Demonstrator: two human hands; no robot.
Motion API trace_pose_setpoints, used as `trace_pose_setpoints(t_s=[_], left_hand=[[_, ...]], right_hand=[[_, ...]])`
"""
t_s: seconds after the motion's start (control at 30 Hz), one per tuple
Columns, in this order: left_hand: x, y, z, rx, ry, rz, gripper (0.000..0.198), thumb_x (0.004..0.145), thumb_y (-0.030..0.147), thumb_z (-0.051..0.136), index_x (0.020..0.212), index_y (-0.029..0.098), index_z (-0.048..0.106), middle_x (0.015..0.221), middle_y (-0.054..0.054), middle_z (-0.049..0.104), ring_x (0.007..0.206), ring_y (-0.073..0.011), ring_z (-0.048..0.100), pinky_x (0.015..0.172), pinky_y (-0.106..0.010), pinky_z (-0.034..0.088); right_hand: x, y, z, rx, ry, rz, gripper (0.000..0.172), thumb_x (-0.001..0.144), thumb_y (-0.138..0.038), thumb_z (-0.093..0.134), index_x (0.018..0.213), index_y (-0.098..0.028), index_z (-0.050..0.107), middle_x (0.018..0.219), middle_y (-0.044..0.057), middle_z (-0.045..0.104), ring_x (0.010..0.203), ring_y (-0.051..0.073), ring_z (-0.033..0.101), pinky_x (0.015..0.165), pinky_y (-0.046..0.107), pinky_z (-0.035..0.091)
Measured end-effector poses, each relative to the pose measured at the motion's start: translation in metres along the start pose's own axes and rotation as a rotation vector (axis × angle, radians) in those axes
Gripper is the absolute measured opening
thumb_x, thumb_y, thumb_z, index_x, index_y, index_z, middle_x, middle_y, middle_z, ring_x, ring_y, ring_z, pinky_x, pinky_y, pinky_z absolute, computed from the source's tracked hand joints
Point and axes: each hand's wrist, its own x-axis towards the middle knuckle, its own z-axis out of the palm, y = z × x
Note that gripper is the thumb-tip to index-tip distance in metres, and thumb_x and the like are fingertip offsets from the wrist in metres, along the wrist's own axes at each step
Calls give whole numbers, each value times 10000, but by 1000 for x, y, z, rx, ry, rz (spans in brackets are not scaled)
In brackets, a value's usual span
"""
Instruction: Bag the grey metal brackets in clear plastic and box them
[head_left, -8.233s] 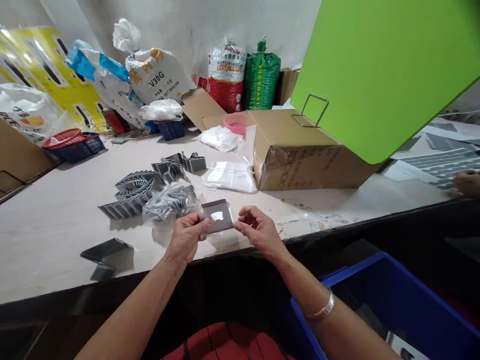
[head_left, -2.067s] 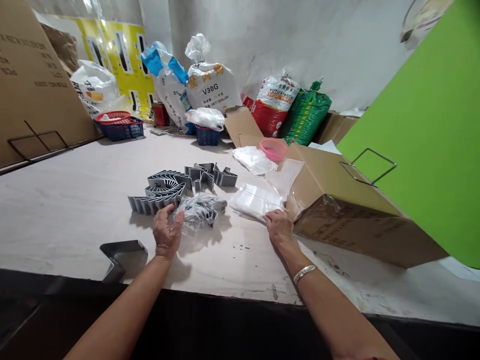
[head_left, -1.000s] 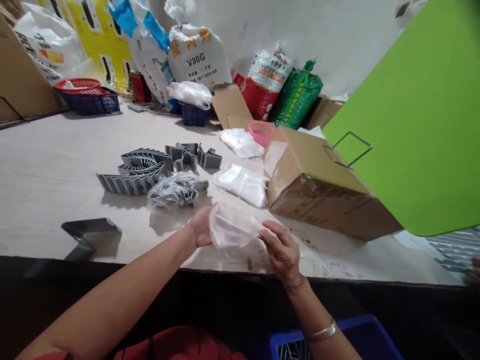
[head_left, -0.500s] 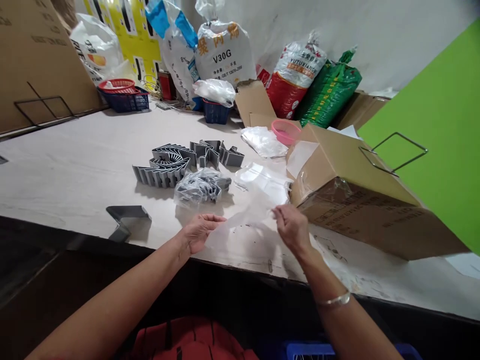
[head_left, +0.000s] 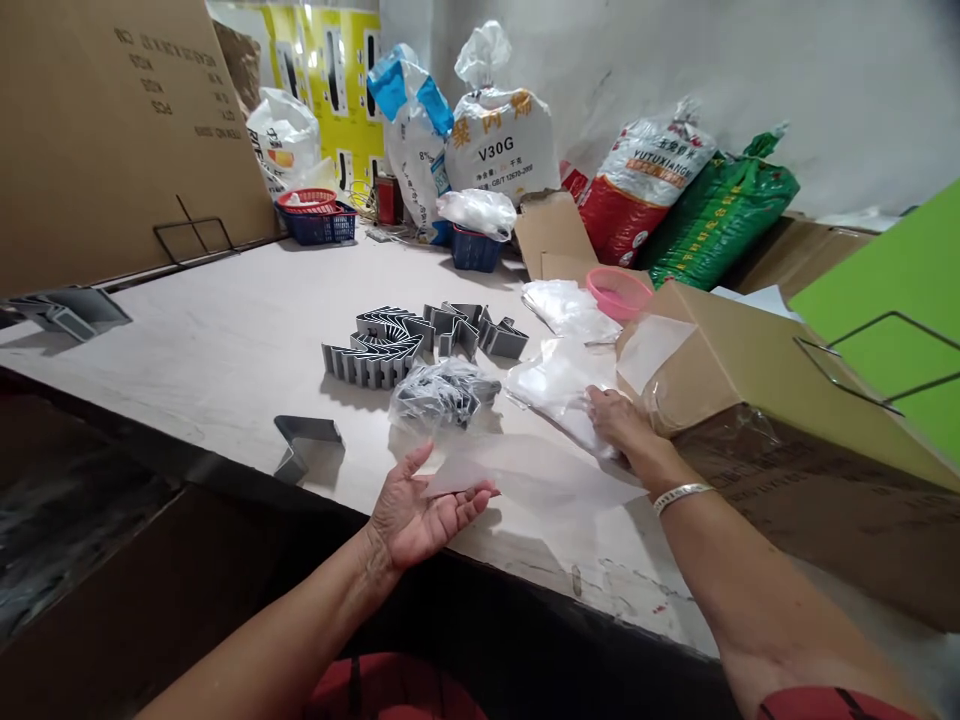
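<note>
My left hand point(head_left: 431, 515) is palm up near the table's front edge, thumb apart and fingers stretched out. Across its fingers lies a thin translucent sheet point(head_left: 555, 470), which spreads to the right over the table. My right hand point(head_left: 619, 420) is on a stack of clear plastic bags point(head_left: 551, 385), its fingers together and bent at the stack's right edge. Just beyond my left hand sits a plastic-wrapped bundle point(head_left: 442, 392) of grey pieces. One loose grey bent piece point(head_left: 311, 435) stands to its left. Behind the bundle, grey angled pieces point(head_left: 375, 350) are nested in a curved row.
An open cardboard box point(head_left: 705, 350) with a wire handle borders the right side. Another carton point(head_left: 150, 130) rises at the left, near more grey pieces point(head_left: 71, 312). A pink bowl point(head_left: 626, 300), blue baskets point(head_left: 476, 250) and filled sacks point(head_left: 499, 140) line the back.
My right hand has let go of the translucent sheet and moved right onto the bag stack. My left hand has turned palm up and its fingers have opened. The view has swung left.
</note>
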Motion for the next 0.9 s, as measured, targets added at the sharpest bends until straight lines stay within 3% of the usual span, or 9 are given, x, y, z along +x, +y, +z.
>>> trace_pose_setpoints(t_s=[0.1, 0.2, 0.3, 0.37, 0.4, 0.5, 0.6, 0.77, 0.9], left_hand=[[-1, 0, 3, -26, 62, -38, 670, 783, 409, 463, 1197, -87, 284, 920, -229, 568, 799, -241, 628, 715, -309, 514], [-1, 1, 9, -26, 124, -38, 654, 791, 398, 456, 1229, -50, 266, 943, -203, 569, 797, -223, 623, 710, -309, 515], [-1, 3, 17, 43, 126, -37, 617, 798, 389, 456, 1212, -45, 311, 949, -198, 585, 807, -219, 621, 732, -306, 506], [0, 4, 23, 103, 113, -77, 601, 802, 400, 446, 1163, -75, 369, 927, -212, 600, 810, -226, 623, 750, -303, 495], [0, 4, 25, 134, 104, -107, 597, 807, 410, 430, 1137, -87, 397, 915, -219, 606, 815, -230, 623, 761, -306, 488], [-1, 3, 29, 248, 66, -184, 601, 816, 454, 385, 1038, -96, 482, 894, -235, 612, 838, -237, 616, 785, -319, 468], [-4, 0, 23, 432, -15, -213, 631, 755, 555, 434, 961, -29, 558, 947, -224, 602, 728, -214, 611, 637, -308, 484], [-8, -13, 10, 686, -6, -51, 498, 563, 488, 700, 874, 108, 616, 821, -68, 590, 530, -60, 450, 445, -179, 341], [-7, -27, 10, 790, 23, -147, 352, 569, 340, 738, 798, 110, 600, 671, -53, 599, 454, -18, 349, 420, -157, 207]], right_hand=[[-13, -3, -17, 13, 58, 16, 233, 738, -173, 555, 966, -137, 584, 925, 149, 585, 841, 245, 551, 705, 359, 400], [-45, -17, -50, 309, 117, -64, 330, 837, -339, 420, 1041, -128, 571, 1053, 167, 584, 993, 269, 524, 802, 407, 402], [-90, -41, -83, 747, -142, -447, 503, 807, -460, 431, 1242, -207, 448, 1206, 113, 537, 1034, 247, 536, 798, 397, 447], [-114, -59, -96, 760, -182, -556, 663, 666, -436, 625, 1268, -240, 428, 1217, 93, 535, 1052, 262, 525, 814, 397, 447], [-122, -67, -98, 773, -164, -549, 605, 661, -397, 633, 1226, -242, 481, 1140, 85, 588, 983, 249, 563, 779, 375, 462], [-133, -82, -91, 894, -130, -323, 236, 742, -352, 545, 878, -203, 667, 773, 39, 673, 688, 170, 610, 633, 286, 476], [-134, -83, -76, 1113, -212, 3, 330, 761, -425, 528, 590, -158, 616, 558, 15, 617, 508, 107, 547, 511, 218, 441], [-141, -82, -62, 1541, -418, 456, 395, 601, -529, 660, 580, -153, 542, 460, -10, 572, 397, 112, 532, 352, 197, 394], [-144, -85, -57, 1672, -359, 559, 400, 521, -497, 727, 605, -153, 541, 459, -24, 560, 438, 134, 573, 338, 187, 403]])
